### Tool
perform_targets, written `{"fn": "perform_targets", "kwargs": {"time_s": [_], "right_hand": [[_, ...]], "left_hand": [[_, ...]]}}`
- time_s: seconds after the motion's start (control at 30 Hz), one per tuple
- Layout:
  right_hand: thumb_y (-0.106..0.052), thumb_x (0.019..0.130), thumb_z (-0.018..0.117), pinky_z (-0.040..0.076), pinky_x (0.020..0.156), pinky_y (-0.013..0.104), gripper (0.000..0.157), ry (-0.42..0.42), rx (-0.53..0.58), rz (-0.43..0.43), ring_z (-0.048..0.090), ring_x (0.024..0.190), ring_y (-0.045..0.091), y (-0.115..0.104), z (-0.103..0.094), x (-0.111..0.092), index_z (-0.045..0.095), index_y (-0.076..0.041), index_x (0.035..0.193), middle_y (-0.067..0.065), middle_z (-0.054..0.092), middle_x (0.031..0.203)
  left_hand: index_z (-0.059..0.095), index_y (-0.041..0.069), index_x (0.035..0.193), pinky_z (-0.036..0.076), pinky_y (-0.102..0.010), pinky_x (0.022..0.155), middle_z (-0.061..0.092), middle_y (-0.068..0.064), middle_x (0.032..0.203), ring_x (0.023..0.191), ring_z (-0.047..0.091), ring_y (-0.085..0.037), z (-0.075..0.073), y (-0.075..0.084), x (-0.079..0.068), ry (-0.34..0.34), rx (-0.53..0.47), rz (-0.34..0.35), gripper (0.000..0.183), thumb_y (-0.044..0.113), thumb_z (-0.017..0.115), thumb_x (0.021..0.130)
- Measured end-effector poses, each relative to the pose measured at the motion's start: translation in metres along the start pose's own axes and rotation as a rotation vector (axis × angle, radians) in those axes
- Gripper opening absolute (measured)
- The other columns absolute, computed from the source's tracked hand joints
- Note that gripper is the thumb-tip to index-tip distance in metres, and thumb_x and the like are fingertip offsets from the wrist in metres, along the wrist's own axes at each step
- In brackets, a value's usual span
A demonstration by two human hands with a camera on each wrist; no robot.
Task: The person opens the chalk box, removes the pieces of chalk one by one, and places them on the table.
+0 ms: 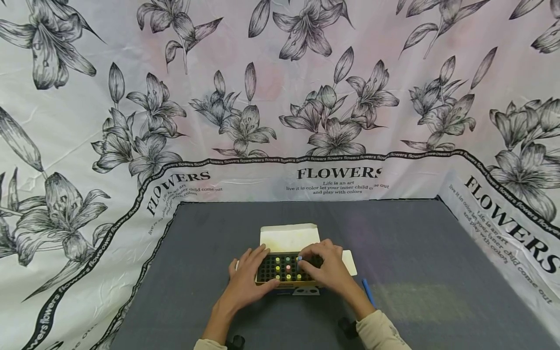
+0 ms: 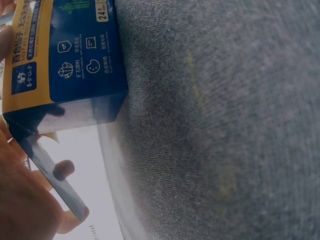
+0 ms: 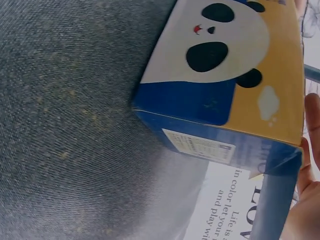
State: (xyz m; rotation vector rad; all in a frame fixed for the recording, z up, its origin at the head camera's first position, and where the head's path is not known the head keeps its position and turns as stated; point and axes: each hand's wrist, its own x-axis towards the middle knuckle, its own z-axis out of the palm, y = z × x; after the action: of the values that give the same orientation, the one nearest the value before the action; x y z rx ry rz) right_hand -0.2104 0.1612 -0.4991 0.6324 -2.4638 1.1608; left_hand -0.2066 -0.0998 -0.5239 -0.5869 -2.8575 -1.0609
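Note:
A cardboard chalk box (image 1: 286,285) stands with its lid (image 1: 290,238) folded back, showing a black holder full of round holes. Several chalk sticks, yellow, green and pink, stand upright in the holes. My left hand (image 1: 247,277) grips the box's left side, thumb at the front edge and fingers over the side flap (image 2: 55,172). Above the right part of the holder, my right hand (image 1: 330,267) pinches a blue chalk stick (image 1: 299,258) between thumb and index finger. The right wrist view shows the box's panda print (image 3: 232,40).
A blue stick (image 1: 368,291) lies on the grey tabletop (image 1: 420,253), close to the right forearm. The box's right flap (image 1: 349,262) sticks out beyond the right hand. White flower-printed fabric (image 1: 245,180) walls the table at the back and sides.

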Motion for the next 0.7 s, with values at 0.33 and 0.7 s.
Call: {"fn": "perform_targets", "kwargs": {"time_s": [0.33, 0.7], "right_hand": [[-0.015, 0.088, 0.079, 0.03, 0.093, 0.047, 0.014, 0.057, 0.122, 0.041, 0.055, 0.091, 0.015, -0.008, -0.014, 0.003, 0.075, -0.023, 0.099, -0.012, 0.072, 0.091], [-0.01, 0.09, 0.077, 0.047, 0.09, 0.038, 0.014, 0.118, 0.158, 0.072, 0.059, 0.095, 0.008, -0.004, -0.044, -0.002, 0.075, -0.014, 0.104, -0.004, 0.073, 0.094]], "left_hand": [[0.044, 0.02, 0.156, 0.008, -0.08, 0.11, 0.035, -0.006, 0.166, 0.152, 0.026, -0.047, 0.0, 0.0, 0.001, -0.003, -0.001, -0.004, 0.08, 0.054, 0.071, 0.088], [0.044, 0.022, 0.156, 0.007, -0.078, 0.111, 0.035, -0.005, 0.166, 0.153, 0.025, -0.046, 0.0, -0.001, 0.001, -0.003, -0.017, -0.006, 0.08, 0.053, 0.072, 0.088]]}}
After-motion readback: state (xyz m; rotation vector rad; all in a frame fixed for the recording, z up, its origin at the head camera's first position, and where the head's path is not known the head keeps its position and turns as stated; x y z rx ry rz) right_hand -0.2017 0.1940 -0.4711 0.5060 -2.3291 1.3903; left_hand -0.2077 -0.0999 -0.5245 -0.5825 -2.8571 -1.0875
